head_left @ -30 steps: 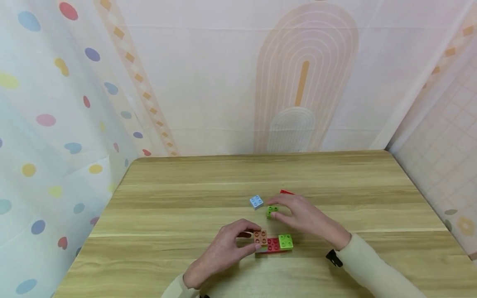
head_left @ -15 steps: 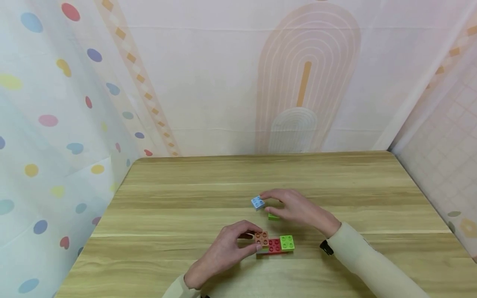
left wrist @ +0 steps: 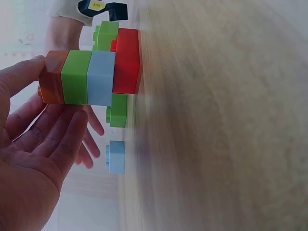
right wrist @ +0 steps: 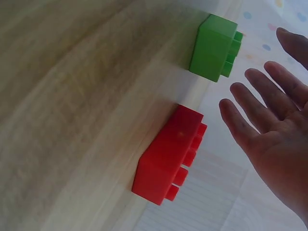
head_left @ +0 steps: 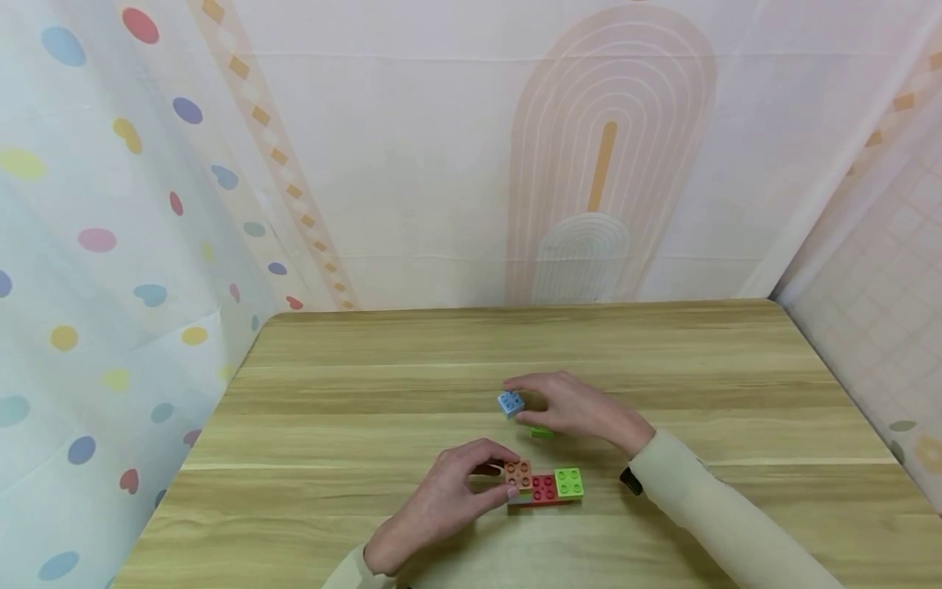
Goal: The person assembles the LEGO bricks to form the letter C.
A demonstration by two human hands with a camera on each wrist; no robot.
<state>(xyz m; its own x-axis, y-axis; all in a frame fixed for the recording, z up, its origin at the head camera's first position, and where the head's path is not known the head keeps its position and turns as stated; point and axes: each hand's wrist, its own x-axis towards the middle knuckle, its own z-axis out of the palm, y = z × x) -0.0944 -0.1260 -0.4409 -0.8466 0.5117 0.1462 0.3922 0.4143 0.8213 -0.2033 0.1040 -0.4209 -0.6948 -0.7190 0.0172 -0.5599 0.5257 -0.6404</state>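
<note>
5 bricks (left wrist: 76,77) are joined, the orange brick (head_left: 518,474) pinched by the left hand (head_left: 458,492); 3 are left loose, the right hand (head_left: 579,409) empty, fingers parted.

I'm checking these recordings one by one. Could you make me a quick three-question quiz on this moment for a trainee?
1. Which brick does the left hand pinch?
2. True or false: the stack at that hand stands on a red brick.
3. How many loose bricks show in the right wrist view?

Key:
1. The orange brick, at the top of the stack.
2. True.
3. Two: a loose green brick and a loose red brick.
</note>
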